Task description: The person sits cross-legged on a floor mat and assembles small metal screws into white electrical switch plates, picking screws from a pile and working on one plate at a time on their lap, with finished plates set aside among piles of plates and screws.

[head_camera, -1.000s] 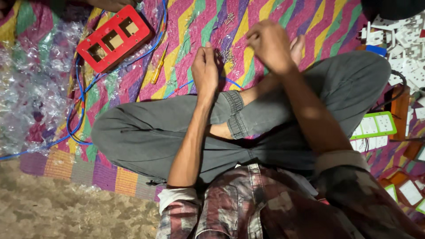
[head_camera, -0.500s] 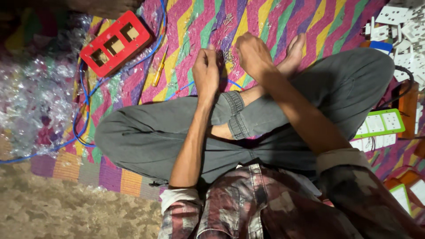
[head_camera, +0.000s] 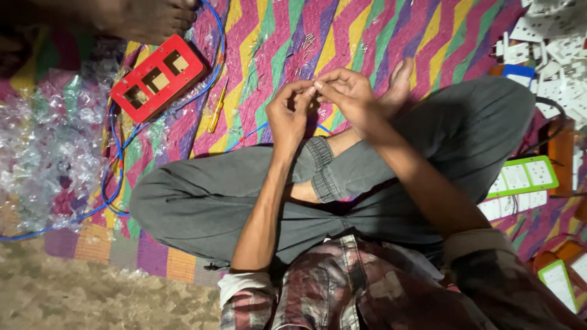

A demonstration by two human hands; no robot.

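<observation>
- Both hands meet above my crossed legs: left hand [head_camera: 288,116] and right hand [head_camera: 345,95], fingertips pinched together on something too small to identify.
- Red switch box [head_camera: 157,77], yellow screwdriver [head_camera: 216,110] lie well apart on the mat [head_camera: 391,36].

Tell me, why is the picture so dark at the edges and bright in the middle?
In the head view, light falls brightest on the zigzag mat, the left hand and the right hand; the top left corner and the bottom edge sink into shadow. The bubble wrap glints in small spots. The white plates at the top right look washed out and slightly soft.
</observation>
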